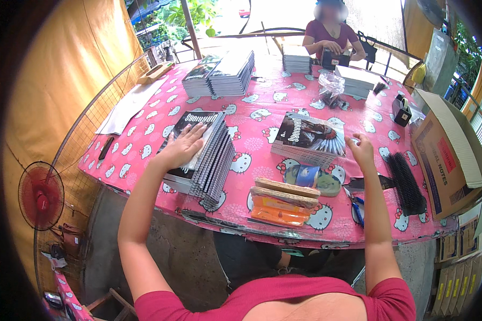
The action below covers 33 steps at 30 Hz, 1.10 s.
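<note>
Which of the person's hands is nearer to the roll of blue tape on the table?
Right. The right hand hovers just up and right of the blue tape roll, not touching it. The left hand lies flat on the notebook stack, farther left.

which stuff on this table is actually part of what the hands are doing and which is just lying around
In hand:
left hand flat on the fanned stack of spiral-bound notebooks
right hand raised beside the second stack of dark-covered notebooks

Lying about:
blue tape roll
orange packets
black binding combs
cardboard box
red fan

The person wears a dark red top with short sleeves. Both arms are bare, with no rings or watch.
</note>
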{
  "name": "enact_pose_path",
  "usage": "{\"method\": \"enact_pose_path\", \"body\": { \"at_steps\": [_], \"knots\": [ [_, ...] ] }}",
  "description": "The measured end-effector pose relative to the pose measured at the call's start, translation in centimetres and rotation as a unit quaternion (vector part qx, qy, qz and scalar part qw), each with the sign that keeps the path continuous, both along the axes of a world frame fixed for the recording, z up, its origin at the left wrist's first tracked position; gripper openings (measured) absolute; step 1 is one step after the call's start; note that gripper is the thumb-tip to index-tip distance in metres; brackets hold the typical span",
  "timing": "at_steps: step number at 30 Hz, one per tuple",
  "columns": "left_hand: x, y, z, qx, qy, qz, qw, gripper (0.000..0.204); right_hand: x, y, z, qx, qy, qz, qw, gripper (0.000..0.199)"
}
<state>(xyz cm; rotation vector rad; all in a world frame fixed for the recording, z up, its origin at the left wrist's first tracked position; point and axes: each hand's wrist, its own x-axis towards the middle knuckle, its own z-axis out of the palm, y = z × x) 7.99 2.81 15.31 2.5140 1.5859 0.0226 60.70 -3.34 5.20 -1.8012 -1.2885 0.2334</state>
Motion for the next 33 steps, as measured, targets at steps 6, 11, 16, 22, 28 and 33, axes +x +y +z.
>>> {"method": "enact_pose_path", "body": {
  "at_steps": [6,11,16,22,28,33],
  "knots": [
    [-0.7,-2.2,0.1,0.006,-0.003,0.022,1.000,0.059,-1.9,3.2,-2.0,-0.193,0.197,0.029,0.961,0.058],
    [0.7,-3.2,0.1,0.106,-0.002,0.020,0.994,0.066,1.6,2.3,-2.6,-0.008,-0.175,-0.095,0.980,0.041],
    [7.5,-11.7,1.2,0.129,-0.475,-0.071,0.868,0.080,-5.7,-6.0,3.9,0.205,0.109,0.055,0.971,0.029],
    [15.7,-12.4,-3.1,0.027,-0.689,-0.049,0.722,0.029,-12.4,-14.2,1.9,0.176,0.094,0.270,0.942,0.038],
    [15.8,-13.6,-2.6,-0.005,-0.631,-0.061,0.773,0.019,-11.0,-14.6,-2.9,0.139,0.017,0.210,0.968,0.027],
    [15.8,-14.2,-2.0,0.015,-0.670,-0.057,0.740,0.022,-13.0,-14.7,0.2,0.122,0.056,0.189,0.973,0.010]
  ]
}}
